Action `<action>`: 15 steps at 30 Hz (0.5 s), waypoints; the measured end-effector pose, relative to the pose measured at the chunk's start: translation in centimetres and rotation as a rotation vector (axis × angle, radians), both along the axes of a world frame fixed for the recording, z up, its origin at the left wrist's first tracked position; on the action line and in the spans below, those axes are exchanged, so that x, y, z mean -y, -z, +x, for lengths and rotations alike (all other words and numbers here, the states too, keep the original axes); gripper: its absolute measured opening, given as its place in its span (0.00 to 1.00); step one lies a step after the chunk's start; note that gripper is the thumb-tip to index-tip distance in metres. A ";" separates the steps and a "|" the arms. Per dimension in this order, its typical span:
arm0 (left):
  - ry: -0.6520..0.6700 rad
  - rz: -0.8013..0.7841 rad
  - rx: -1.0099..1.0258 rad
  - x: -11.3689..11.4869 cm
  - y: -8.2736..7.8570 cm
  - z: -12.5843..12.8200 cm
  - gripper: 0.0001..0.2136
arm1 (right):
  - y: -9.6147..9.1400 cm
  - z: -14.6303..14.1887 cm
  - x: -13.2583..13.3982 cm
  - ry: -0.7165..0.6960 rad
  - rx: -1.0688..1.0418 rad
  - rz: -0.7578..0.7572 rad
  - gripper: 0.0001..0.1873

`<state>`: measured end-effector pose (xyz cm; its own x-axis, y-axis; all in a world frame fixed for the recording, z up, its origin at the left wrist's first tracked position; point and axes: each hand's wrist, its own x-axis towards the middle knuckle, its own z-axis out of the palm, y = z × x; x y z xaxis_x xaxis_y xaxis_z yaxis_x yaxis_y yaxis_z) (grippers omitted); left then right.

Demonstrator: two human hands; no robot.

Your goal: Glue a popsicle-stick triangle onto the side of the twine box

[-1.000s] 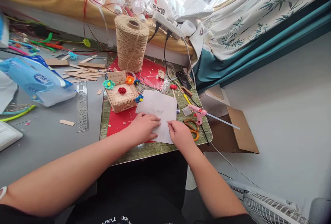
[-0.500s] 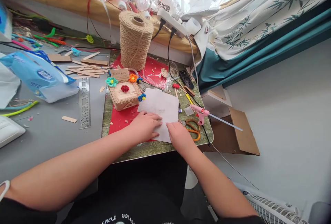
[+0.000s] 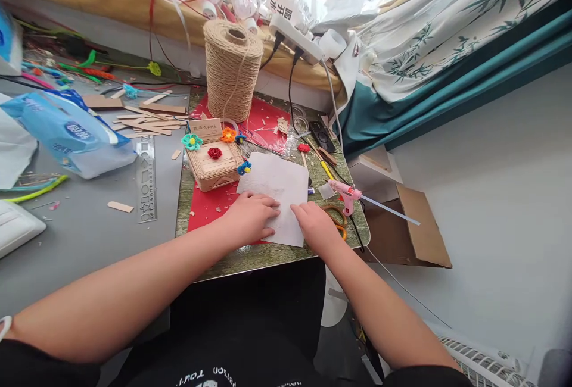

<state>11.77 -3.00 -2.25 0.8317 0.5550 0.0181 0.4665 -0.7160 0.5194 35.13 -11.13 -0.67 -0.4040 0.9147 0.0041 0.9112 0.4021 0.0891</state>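
Observation:
A white sheet of paper (image 3: 279, 181) with faint grey marks lies at the front of the green wood-patterned table. My left hand (image 3: 252, 219) rests flat on its lower left part, fingers stretched out. At the paper's right edge is my right hand (image 3: 317, 226), its fingertips touching the sheet and its fingers partly bent; nothing shows in them. Beside it, orange-handled scissors (image 3: 343, 227) are half hidden behind the hand. Left of the paper's top sits a small twine-wrapped stick box (image 3: 218, 169) with a red rose and several bright flowers on it.
A pink glue gun (image 3: 346, 193) with a long glue stick reaches past the table's right edge. Behind the box stands a large twine spool (image 3: 232, 71). A clear ruler (image 3: 145, 181), wooden sticks (image 3: 147, 122) and a blue wipes pack (image 3: 67, 131) lie on the left.
My right hand has shifted slightly right along the paper's edge, its fingers straightening a little and covering more of the scissors. My left hand stays in place on the sheet.

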 end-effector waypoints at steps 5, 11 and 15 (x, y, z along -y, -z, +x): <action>0.005 -0.011 -0.005 0.0 0.0 0.1 0.17 | 1.6 0.3 -0.5 0.025 -0.083 0.010 0.18; 0.001 -0.017 0.005 0.0 -0.1 -0.1 0.17 | 1.5 0.2 -0.2 0.145 -0.160 0.044 0.12; 0.007 -0.015 -0.011 0.0 -0.3 -0.1 0.16 | 1.4 0.2 -0.5 0.140 -0.166 -0.005 0.12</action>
<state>11.67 -2.97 -1.99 0.8354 0.5496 0.0009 0.4675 -0.7114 0.5247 35.33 -10.68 -2.05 -0.2672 0.9621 0.0550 0.9603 0.2705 -0.0681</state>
